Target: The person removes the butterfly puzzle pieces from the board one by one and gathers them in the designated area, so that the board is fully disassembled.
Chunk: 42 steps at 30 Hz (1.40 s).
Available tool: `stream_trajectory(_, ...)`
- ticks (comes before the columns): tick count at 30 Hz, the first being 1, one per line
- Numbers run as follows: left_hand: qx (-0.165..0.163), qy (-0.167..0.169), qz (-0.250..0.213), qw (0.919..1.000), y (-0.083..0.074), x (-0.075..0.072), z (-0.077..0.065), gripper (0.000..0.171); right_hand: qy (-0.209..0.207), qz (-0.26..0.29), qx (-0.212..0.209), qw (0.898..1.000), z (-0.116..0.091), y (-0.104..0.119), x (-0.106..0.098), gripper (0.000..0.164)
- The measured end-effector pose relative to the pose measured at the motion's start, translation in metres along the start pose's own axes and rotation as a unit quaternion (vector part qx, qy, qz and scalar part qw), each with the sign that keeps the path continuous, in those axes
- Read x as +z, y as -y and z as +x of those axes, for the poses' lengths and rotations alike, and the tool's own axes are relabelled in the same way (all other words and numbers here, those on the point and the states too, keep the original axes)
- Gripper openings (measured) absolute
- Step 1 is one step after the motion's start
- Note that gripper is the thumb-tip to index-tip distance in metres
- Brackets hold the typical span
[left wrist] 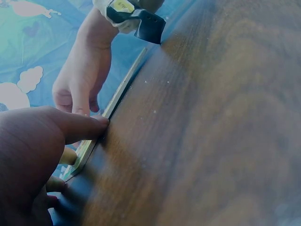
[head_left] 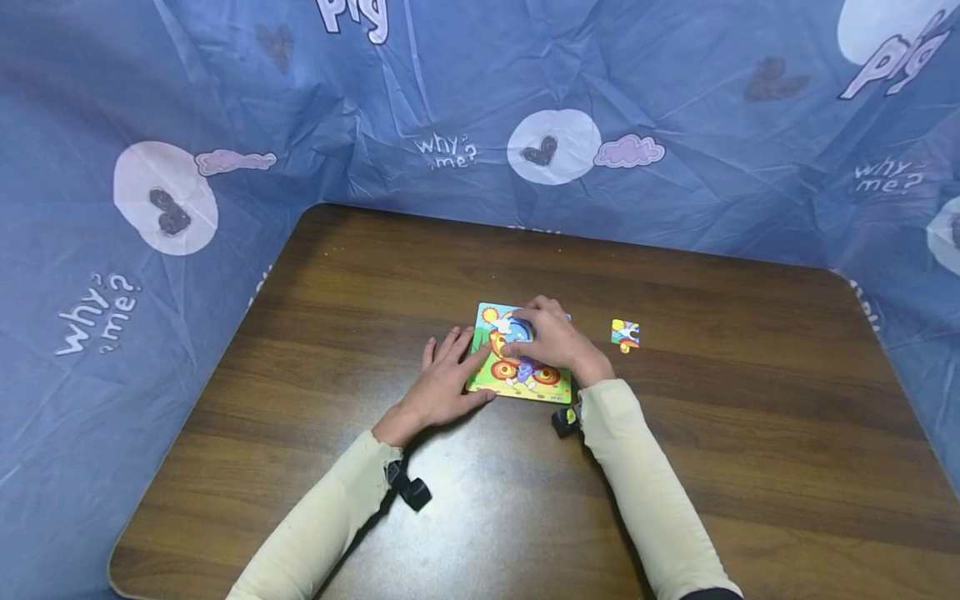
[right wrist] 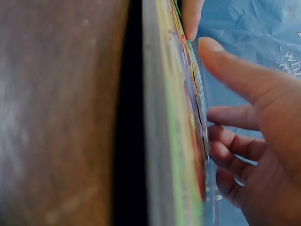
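Puzzle (head_left: 528, 385) lies flat between the two hands, its left edge by the left hand (head_left: 442, 390) and its upper right part beneath the right hand (head_left: 558, 337). The left hand is spread, grasping nothing: its thumb touches the near edge, and its index finger reaches onto the picture. The right hand is partly open over the picture, thumb well apart from the loosely bent fingers, whose tips meet or nearly meet the surface; it grips nothing. A sun shows between the hands, orange wheels nearer the wrists. A loose piece (head_left: 625, 332) lies to the right of the right hand, well apart from it. The brown table (head_left: 360, 333) spreads around both hands; beyond them hangs a blue cloth (head_left: 450, 83). Pale sleeves (head_left: 648, 483) cover both arms.
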<state>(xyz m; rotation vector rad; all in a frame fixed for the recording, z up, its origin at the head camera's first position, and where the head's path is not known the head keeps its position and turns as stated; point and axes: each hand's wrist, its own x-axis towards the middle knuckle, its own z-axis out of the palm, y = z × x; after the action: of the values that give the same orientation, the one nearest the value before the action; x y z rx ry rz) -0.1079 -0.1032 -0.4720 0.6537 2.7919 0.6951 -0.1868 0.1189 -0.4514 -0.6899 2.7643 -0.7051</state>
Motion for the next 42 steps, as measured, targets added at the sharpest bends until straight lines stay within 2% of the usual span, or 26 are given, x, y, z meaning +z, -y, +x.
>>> stream_trajectory(9, 0.004, -0.006, 0.000, 1.0000, -0.001, 0.001, 0.001, 0.075, -0.026, -0.004, 0.020, 0.999, 0.001, -0.002, 0.004, 0.053)
stream_trajectory(15, 0.006, -0.010, -0.002, 0.9999, -0.002, 0.001, 0.001, 0.075, -0.033, -0.017, 0.018, 0.999, -0.001, -0.002, 0.003, 0.052)
stream_trajectory(24, 0.001, -0.008, -0.004, 1.0000, 0.000, 0.000, 0.000, 0.075, -0.021, -0.013, -0.008, 1.000, -0.014, -0.002, -0.016, 0.051)
stream_trajectory(29, -0.002, -0.008, -0.004, 1.0000, -0.001, -0.001, -0.001, 0.075, -0.033, -0.015, -0.007, 0.999, -0.024, -0.011, -0.029, 0.052)
stream_trajectory(37, -0.005, -0.004, -0.004, 1.0000, -0.002, 0.000, -0.001, 0.075, -0.049, 0.001, 0.023, 0.999, -0.045, -0.034, -0.047, 0.051)
stream_trajectory(42, -0.004, -0.003, -0.002, 1.0000, -0.002, 0.000, -0.001, 0.075, -0.059, -0.011, 0.038, 0.997, -0.061, -0.052, -0.057, 0.049)
